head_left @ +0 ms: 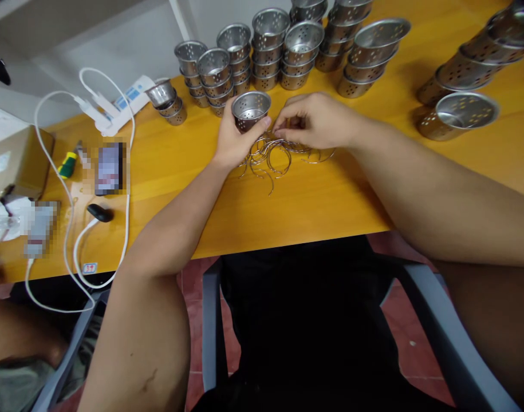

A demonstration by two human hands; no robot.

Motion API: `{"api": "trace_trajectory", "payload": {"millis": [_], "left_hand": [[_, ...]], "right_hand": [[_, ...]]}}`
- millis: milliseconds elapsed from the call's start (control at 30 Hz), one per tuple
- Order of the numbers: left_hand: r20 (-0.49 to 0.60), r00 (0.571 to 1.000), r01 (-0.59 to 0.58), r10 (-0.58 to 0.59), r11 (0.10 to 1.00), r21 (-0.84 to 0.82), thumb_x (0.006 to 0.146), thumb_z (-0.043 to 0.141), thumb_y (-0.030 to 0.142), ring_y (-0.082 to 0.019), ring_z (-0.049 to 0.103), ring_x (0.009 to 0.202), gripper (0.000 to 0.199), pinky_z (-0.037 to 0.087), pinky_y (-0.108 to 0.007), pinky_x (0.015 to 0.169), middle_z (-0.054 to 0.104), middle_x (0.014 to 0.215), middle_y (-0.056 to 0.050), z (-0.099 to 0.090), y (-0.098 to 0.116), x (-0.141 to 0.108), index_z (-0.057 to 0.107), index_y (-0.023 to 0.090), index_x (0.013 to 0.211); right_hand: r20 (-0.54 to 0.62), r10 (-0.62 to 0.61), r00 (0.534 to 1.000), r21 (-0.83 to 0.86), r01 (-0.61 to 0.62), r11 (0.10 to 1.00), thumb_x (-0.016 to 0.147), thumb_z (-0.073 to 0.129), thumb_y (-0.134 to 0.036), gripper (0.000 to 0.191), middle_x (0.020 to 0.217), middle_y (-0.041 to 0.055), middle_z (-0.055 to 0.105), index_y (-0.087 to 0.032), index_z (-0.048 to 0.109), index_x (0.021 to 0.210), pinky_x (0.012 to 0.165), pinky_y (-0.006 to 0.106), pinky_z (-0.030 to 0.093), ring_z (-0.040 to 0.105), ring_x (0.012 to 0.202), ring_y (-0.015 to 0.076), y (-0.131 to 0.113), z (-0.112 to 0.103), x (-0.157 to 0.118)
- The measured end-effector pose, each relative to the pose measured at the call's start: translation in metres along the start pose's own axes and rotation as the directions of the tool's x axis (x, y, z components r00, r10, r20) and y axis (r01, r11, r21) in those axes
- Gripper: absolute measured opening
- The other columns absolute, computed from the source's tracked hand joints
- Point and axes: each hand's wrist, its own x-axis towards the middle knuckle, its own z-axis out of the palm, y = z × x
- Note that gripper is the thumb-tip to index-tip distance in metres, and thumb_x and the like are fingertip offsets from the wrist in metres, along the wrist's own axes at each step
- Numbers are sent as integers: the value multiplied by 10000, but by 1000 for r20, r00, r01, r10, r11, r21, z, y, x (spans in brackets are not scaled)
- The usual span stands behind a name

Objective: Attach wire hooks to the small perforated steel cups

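A perforated metal cup stands upright, open end up, in the grip of my left hand, thumb along its near side. Just right of it, my right hand is closed with fingertips pinched together over a tangle of thin metal wire rings. What lies between those fingertips is too small to make out. The rings spread over the yellow table below both hands.
Stacks of perforated cups line the back. Leaning stacks and a single cup are at the right. At left lie a power strip, white cables, a phone, a screwdriver and a box. Another person's leg shows lower left.
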Motion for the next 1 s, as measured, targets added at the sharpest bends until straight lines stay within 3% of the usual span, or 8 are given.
{"api": "trace_trajectory", "payload": {"millis": [200, 467, 600, 733, 1000], "left_hand": [[16, 1000, -16, 15, 998, 65, 835, 644, 957, -281, 681, 1313, 948, 534, -476, 1172, 645, 1427, -106, -2, -7, 0, 367, 336, 1497], [37, 999, -22, 21, 999, 32, 883, 636, 916, -283, 652, 1359, 976, 498, -474, 1223, 610, 1460, -116, 0, -10, 0, 277, 345, 1590], [-8, 1000, -4, 4, 1000, 5, 781, 708, 959, -282, 683, 1305, 1013, 533, -466, 1187, 635, 1412, -106, 0, -2, -1, 370, 337, 1506], [7, 1000, -25, 25, 999, 28, 766, 726, 955, -288, 668, 1347, 1019, 534, -463, 1188, 616, 1452, -105, -2, 10, -1, 375, 341, 1499], [2, 994, -108, 108, 994, -24, 724, 843, 892, -284, 712, 1235, 940, 578, -465, 1111, 659, 1310, -51, 0, 4, 1, 462, 342, 1385]], "right_hand": [[-148, 81, 986, 38, -76, 996, 957, 843, -451, 216, 802, 26, 708, -253, 755, 957, 806, 390, 502, 566, 710, 210, 1, 1, 2], [-342, 78, 936, 215, -3, 977, 853, 803, -855, 615, 823, 34, 692, -263, 654, 929, 625, 374, 497, 612, 634, 192, 19, 2, 7], [-470, 48, 881, 204, 56, 977, 889, 820, -795, 538, 857, 46, 690, -275, 703, 965, 640, 379, 472, 584, 699, 198, 29, 1, 12], [-547, 32, 836, 184, 83, 979, 927, 834, -694, 441, 867, 56, 705, -264, 738, 944, 644, 373, 433, 579, 717, 198, 32, 0, 15], [-538, -40, 842, 184, 163, 969, 961, 840, -655, 433, 774, 44, 642, -235, 743, 929, 563, 323, 343, 490, 615, 154, 25, 11, 16]]}}
